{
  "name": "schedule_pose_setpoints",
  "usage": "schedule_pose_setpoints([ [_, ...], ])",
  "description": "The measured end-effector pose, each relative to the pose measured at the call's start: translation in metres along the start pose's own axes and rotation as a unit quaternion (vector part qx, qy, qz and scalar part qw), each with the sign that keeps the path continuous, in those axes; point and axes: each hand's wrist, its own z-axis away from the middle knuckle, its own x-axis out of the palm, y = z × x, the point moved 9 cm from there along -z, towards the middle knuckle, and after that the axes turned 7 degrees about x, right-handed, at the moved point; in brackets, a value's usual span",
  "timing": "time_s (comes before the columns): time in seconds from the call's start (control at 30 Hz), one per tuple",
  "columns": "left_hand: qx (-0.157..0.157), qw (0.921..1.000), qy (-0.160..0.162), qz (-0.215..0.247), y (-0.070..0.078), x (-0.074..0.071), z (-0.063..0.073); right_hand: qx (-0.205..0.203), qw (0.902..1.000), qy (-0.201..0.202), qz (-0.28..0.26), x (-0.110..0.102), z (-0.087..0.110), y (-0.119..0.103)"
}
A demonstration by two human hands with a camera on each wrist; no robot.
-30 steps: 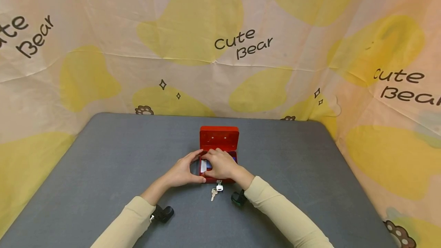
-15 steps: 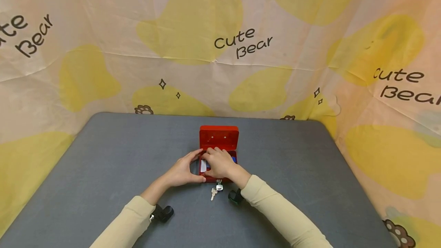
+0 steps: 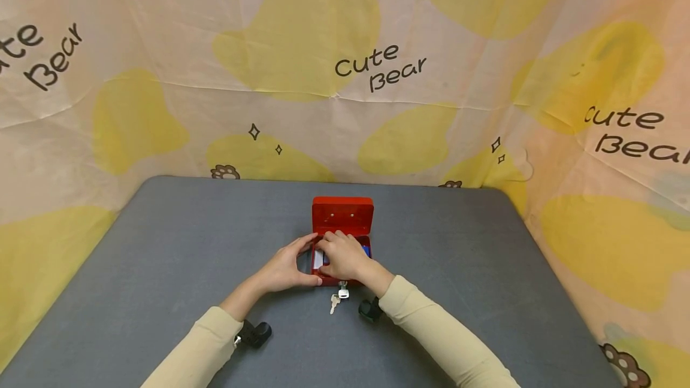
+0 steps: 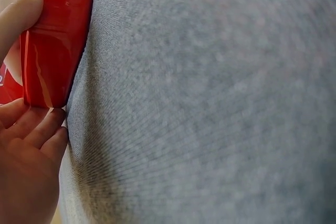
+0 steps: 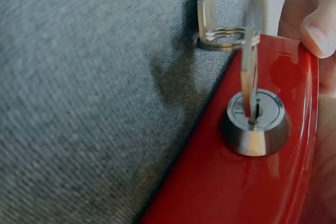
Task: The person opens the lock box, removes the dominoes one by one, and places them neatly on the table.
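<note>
Movement since the earlier frame is slight: the right hand [image 3: 347, 257] and its forearm sit a little further left and more blue shows at the right of the box, while the left hand [image 3: 286, 267] and the red box [image 5: 226, 182] show no visible change. Box location is the middle of the grey table [image 3: 215, 220], its long axis running left to right, its lid [image 3: 342, 215] raised at the far side. Left hand grips the box by its left end, thumb at the front left corner, fingers reaching toward the rear. Right hand bends down over the tray area from the right; its fingertips are hidden, so whether they pinch anything cannot be told. Decisive relation, in this judgement: the contents lie directly beneath the right hand, which is the nearer of the two, with the left hand outside the wall. A white piece [image 3: 318, 260] stands at the left end, between the two hands, its visible long side running front to back, across the box's own axis; the right fingers overlap its far end. A blue piece [image 3: 366, 251] shows at the right, partly covered by the right hand. One key [image 5: 248, 80] sits in the lock [image 5: 270, 111] on the front wall; a second key [image 3: 334, 304] is just in front, apart from both hands.
</note>
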Motion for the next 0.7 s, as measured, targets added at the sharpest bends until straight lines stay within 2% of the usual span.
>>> schedule_pose_setpoints([
  [0.43,0.002,1.0000,-0.003,0.005,0.0000,0.0006,0.0004,-0.049,0.9978,0.034,-0.029,-0.0050,0.0038,-0.0007],
  [0.7,0.001,1.0000,-0.003,0.006,-0.0004,0.0000,0.0003,-0.057,0.9963,0.037,-0.053,-0.0072,0.0055,0.0027],
])
